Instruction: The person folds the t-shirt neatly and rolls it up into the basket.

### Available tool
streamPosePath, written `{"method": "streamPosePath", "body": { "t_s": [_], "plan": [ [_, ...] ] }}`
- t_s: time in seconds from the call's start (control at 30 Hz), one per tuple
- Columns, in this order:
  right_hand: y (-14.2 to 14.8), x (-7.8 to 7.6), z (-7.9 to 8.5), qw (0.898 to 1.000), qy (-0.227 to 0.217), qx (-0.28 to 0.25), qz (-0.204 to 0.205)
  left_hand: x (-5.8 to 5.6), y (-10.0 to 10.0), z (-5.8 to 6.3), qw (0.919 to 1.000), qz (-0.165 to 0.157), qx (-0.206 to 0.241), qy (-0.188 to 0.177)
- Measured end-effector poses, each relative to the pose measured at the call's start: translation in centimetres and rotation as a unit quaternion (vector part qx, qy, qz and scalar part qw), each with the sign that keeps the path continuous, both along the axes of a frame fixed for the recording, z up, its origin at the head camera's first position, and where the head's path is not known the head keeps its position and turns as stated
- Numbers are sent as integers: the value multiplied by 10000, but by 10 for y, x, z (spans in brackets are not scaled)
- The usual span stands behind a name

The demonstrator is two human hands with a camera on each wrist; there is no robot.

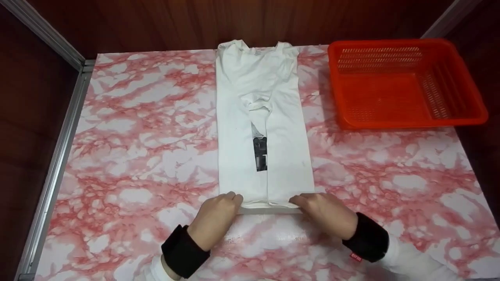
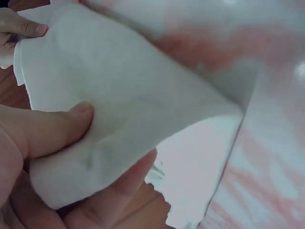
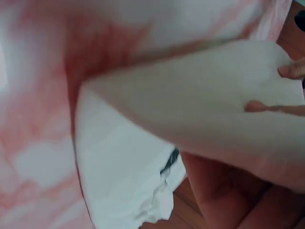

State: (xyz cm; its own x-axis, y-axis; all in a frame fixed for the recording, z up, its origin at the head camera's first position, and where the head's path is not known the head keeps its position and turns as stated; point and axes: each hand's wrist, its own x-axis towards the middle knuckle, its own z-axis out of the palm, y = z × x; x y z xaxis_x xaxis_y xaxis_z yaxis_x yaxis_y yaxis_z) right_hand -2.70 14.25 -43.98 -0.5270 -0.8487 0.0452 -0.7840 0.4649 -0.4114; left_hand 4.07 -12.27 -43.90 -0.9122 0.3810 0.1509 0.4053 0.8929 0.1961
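A white T-shirt (image 1: 242, 156) lies lengthwise on the table, both sides folded in to the middle, with a dark print (image 1: 260, 153) showing in the gap between them. At its near edge, my left hand (image 1: 219, 212) pinches the left corner of the hem. My right hand (image 1: 326, 210) pinches the hem near the right corner. In the left wrist view, the thumb presses one face of the white cloth (image 2: 109, 90) and the fingers lie behind it. The right wrist view shows the cloth (image 3: 190, 100) raised and bent over, held between thumb and fingers.
An orange-red plastic basket (image 1: 381, 124) with slotted walls stands at the table's back right. The table (image 1: 136, 156) has a pink and white marbled cover. Dark wood panels (image 1: 187, 23) rise behind it and along both sides. Black bands (image 1: 185, 251) circle both wrists.
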Motion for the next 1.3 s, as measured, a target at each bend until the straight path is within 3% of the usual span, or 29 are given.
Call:
{"method": "streamPosePath", "body": {
  "t_s": [0.13, 0.27, 0.47, 0.63, 0.9, 1.3],
  "plan": [
    [-5, -24, 9, 9992, 181, 41, -348, -20, -5, 10, 9994, 101, 88, -314],
    [-12, -50, 11, 9980, 243, -39, -577, -45, -10, 12, 9980, 274, 214, -528],
    [-24, -87, 4, 9968, 311, 1, -732, -82, -18, -2, 9961, 505, 283, -670],
    [-31, -105, -5, 9959, -87, 168, -880, -101, -23, -17, 9912, 649, 431, -1070],
    [-35, -118, -22, 9905, -588, 509, -1135, -116, -27, -33, 9816, 742, 732, -1601],
    [-36, -124, -35, 9883, -803, 477, -1209, -120, -28, -44, 9774, 878, 908, -1697]
  ]
}}
